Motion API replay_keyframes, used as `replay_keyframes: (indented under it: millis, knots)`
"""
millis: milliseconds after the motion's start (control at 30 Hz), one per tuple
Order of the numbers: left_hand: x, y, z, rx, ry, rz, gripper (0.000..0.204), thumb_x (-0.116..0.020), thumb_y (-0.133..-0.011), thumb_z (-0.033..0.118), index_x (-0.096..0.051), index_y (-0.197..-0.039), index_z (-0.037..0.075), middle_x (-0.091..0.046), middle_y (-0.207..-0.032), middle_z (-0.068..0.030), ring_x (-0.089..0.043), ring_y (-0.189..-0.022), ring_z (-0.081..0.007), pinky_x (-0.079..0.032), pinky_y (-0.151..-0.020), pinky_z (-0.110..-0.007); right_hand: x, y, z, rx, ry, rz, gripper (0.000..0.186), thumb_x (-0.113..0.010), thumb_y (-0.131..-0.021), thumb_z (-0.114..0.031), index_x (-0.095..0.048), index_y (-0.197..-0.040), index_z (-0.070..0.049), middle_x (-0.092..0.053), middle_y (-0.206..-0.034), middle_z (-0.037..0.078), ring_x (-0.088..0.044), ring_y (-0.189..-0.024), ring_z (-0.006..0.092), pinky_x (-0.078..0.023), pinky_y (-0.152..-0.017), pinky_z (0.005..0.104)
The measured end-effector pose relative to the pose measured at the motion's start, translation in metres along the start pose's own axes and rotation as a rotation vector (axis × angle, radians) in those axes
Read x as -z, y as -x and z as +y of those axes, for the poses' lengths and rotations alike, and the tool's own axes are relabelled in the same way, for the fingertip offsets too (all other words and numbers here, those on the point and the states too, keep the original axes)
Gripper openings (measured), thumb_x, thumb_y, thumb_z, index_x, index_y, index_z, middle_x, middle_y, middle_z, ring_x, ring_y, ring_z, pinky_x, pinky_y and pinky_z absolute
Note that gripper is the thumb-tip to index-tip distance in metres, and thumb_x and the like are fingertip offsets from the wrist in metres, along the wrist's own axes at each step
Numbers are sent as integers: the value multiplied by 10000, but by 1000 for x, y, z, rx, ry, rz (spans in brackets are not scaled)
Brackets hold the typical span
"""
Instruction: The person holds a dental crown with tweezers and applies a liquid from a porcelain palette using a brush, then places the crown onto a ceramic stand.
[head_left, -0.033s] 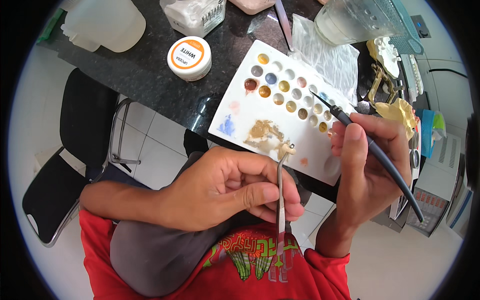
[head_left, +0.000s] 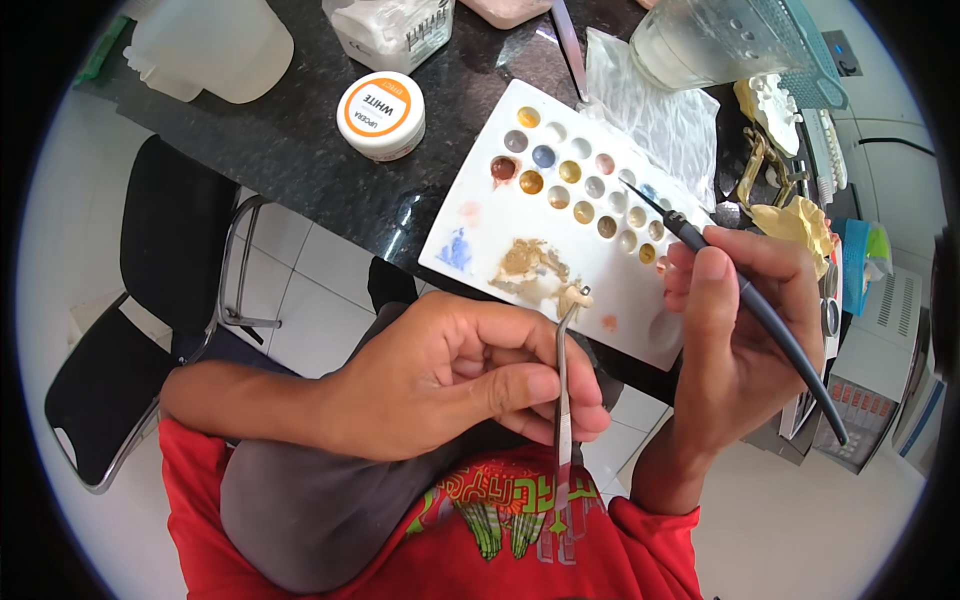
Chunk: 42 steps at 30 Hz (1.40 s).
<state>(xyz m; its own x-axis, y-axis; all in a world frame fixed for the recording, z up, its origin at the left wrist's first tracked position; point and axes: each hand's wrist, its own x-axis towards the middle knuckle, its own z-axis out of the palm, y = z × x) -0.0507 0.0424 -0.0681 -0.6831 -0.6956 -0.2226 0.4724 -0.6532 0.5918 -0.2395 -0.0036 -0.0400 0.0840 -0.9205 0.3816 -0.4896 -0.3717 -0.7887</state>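
from the head view i see the left hand pinching metal tweezers between thumb and fingers. at their bent tips sits a small cream piece, seen over the near part of the white palette, beside a tan smear; i can't tell whether it touches the surface. the right hand has its thumb and fingers closed around a dark brush, whose fine tip points at the palette's wells, though contact there is unclear to me. the palette lies tilted on the black table, with a white jar to its left and a crinkled clear sheet along its far side.
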Motion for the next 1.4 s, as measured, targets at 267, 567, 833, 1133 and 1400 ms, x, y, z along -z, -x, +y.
replay_keyframes:
  millis: [267,567,833,1133,1400]
  knots:
    - [1,1,0,4,9,-30,218,-438,-982,135,-534,-1042,-52,-628,-1035,-220,-635,-1005,-300,-550,-840,-349,17,13,-3,168,-95,65,179,-615,-828,-53,-550,-977,21,-608,-756,124,-610,-590,148,-482,-541,217]
    - [4,2,0,24,119,-105,199,-440,-983,162,-503,-1021,-24,-628,-1013,-227,-638,-992,-329,-563,-809,-346,23,47,5,394,-186,-126,261,-685,-747,-58,-567,-975,-13,-607,-792,124,-623,-621,214,-500,-531,256]
    - [8,1,-5,-7,229,-186,158,-420,-988,150,-466,-976,-1,-612,-978,-215,-635,-985,-348,-571,-799,-356,19,50,0,391,-130,-180,325,-756,-708,-25,-578,-979,-30,-639,-817,131,-654,-663,237,-520,-546,276]
    - [14,1,-9,-13,296,-288,197,-405,-999,181,-490,-1068,17,-613,-1060,-177,-607,-1048,-271,-520,-890,-365,15,46,-1,415,-76,-222,359,-786,-709,-82,-584,-1002,-38,-646,-824,132,-667,-677,241,-533,-538,287]
    - [14,1,-10,-9,316,-289,198,-405,-999,182,-489,-1069,17,-612,-1060,-178,-605,-1050,-276,-523,-884,-367,12,47,0,433,-67,-184,353,-795,-696,-95,-595,-981,-34,-647,-814,127,-671,-666,240,-543,-534,288]
